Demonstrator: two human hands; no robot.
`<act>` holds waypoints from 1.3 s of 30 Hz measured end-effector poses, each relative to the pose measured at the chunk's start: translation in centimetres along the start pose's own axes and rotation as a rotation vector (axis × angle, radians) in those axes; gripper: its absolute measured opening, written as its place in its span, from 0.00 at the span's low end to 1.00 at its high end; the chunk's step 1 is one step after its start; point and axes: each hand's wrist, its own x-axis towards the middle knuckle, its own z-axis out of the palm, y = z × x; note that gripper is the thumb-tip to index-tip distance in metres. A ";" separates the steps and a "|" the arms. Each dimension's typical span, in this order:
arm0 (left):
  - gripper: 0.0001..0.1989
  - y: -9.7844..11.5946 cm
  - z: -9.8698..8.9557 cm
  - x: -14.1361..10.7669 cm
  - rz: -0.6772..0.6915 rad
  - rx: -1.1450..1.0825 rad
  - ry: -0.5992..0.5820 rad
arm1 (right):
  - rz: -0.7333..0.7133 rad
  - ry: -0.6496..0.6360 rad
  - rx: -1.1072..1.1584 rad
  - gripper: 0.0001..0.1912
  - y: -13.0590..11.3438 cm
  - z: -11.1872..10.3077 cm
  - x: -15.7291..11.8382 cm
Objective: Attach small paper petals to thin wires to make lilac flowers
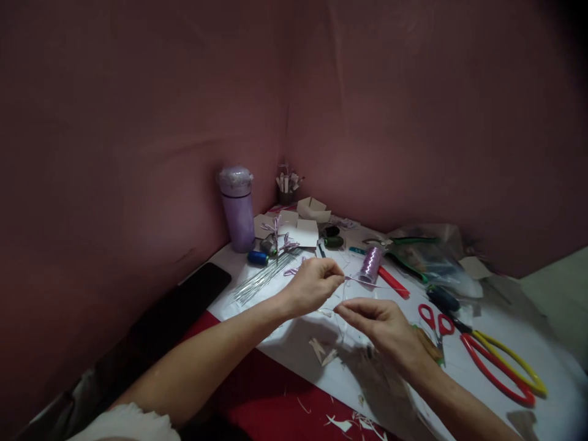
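My left hand (315,285) is closed in a pinch over the middle of the table, with a thin purple thread (367,283) at its fingertips. The thread runs right, past a shiny purple spool (370,264). A little lower and to the right, my right hand (374,318) pinches something too thin to make out. Behind my left hand lie a bundle of thin metal wires (264,278) and small purple looped pieces (288,243). Red-handled scissors (436,321) lie right of my right hand.
A purple tumbler (239,211) stands at the back left, near a blue spool (258,258) and white cards (305,233). Red-and-yellow-handled pliers (503,364) lie at the right, below a plastic bag (441,263). A dark phone-like slab (204,285) sits at the left edge.
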 end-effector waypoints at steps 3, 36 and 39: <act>0.07 -0.4 0.0 -0.1 0.104 0.271 0.022 | -0.080 0.041 -0.145 0.13 -1.7 -0.4 -0.8; 0.04 -0.3 -0.3 -0.4 0.131 0.233 -0.320 | -0.107 0.163 -0.263 0.12 -1.7 -4.2 1.7; 0.05 0.2 -0.5 -0.3 0.000 -0.180 -0.442 | 0.002 0.097 -0.134 0.15 -1.0 -5.3 3.1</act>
